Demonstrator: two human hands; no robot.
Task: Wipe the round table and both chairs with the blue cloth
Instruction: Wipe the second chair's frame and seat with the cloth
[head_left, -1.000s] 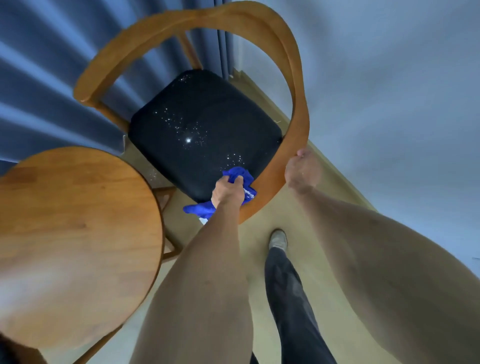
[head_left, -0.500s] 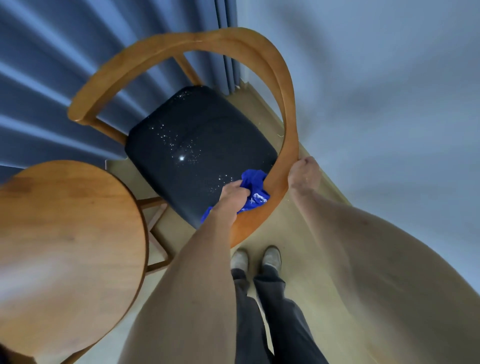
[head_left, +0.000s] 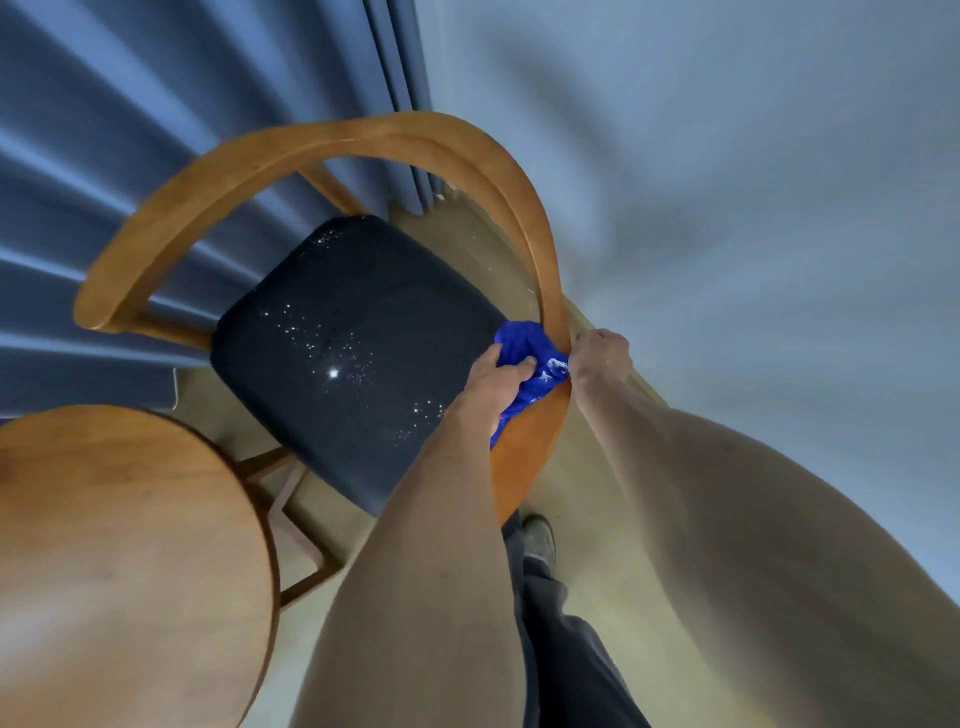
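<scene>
At the right-hand curve of the chair, head view: left hand closed over the bunched blue cloth, fingers curled tight into it, pressing it against the inner face of the wooden arm rail where the rail meets the near right corner of the black seat. Right hand just beside the cloth on the outer side of the same rail, fingers wrapped round the wood, steadying the chair. White specks scattered across the seat, thickest near the middle and towards the near edge. Round table at lower left, close to the chair's near left corner, bare wood. Only one chair in sight. Blue curtain behind the chair back.

Likely step: wiping the rail, with the seat not yet done, judging by the specks. To do it well: keep the right hand braced so the chair does not slide; wrap the cloth round the rail, not merely against one face; follow the curve in one long pass; then sweep the seat specks towards one edge into the cloth, not onto the floor.
</scene>
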